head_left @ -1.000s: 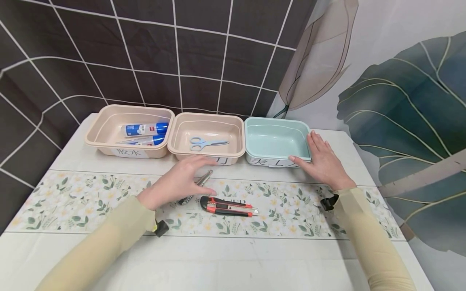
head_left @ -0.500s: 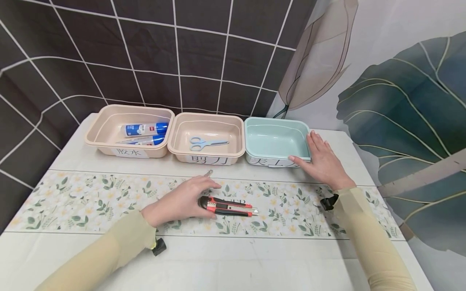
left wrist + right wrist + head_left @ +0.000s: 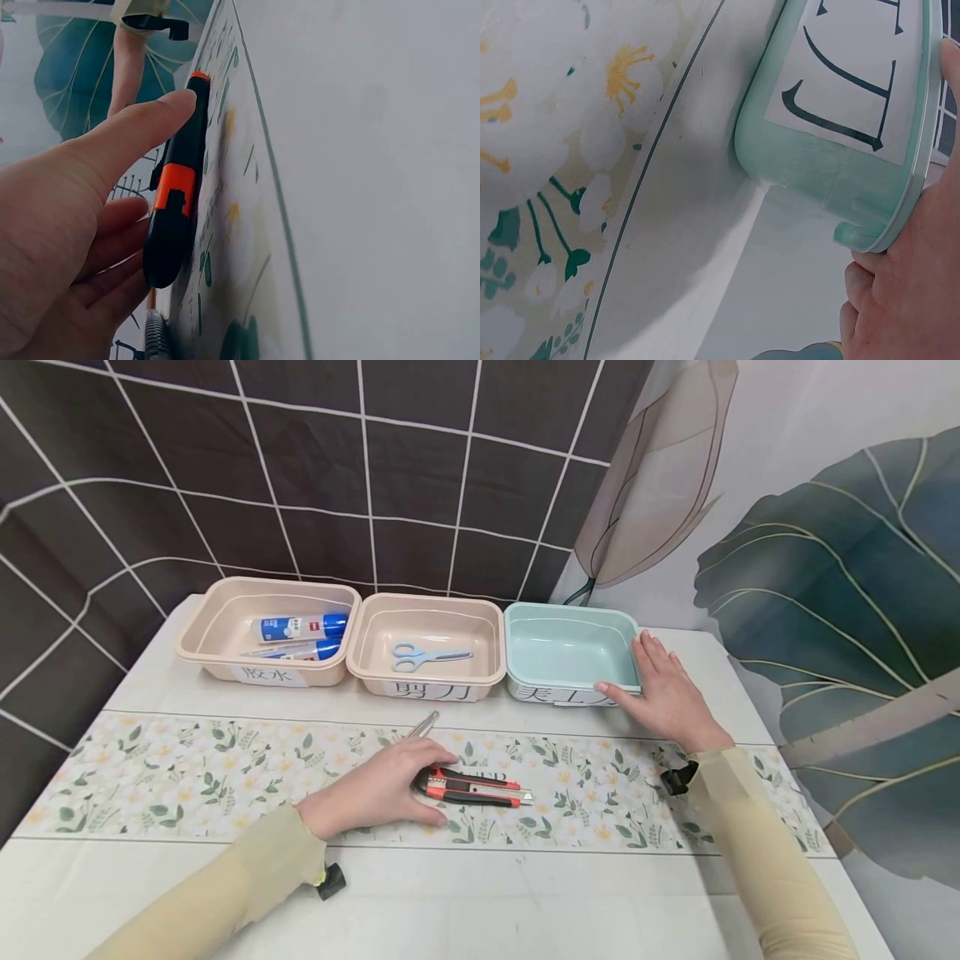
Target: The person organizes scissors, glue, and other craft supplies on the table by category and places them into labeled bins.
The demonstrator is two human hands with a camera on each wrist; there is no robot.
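A black and red utility knife (image 3: 476,787) lies on the flowered strip of the table. My left hand (image 3: 382,783) is around its rear end, fingers on the far side and thumb on the near side. In the left wrist view, the thumb reaches along the utility knife (image 3: 176,195) with a gap between thumb and fingers. Behind this hand a slim silver tool (image 3: 425,724) shows only partly. My right hand (image 3: 667,697) rests on the corner of the light green bin (image 3: 573,683), thumb at the front rim and fingers straight along the right side.
Left of the green bin stands a beige bin (image 3: 360,670) holding light blue scissors (image 3: 427,655). Another beige bin (image 3: 197,647) at the far left holds glue bottles (image 3: 300,627). All three bins carry paper labels and stand in a row before a dark tiled backdrop (image 3: 307,460).
My left hand has come down and toward me, from beside the silver tool to the rear end of the utility knife. The right hand stays at the green bin.
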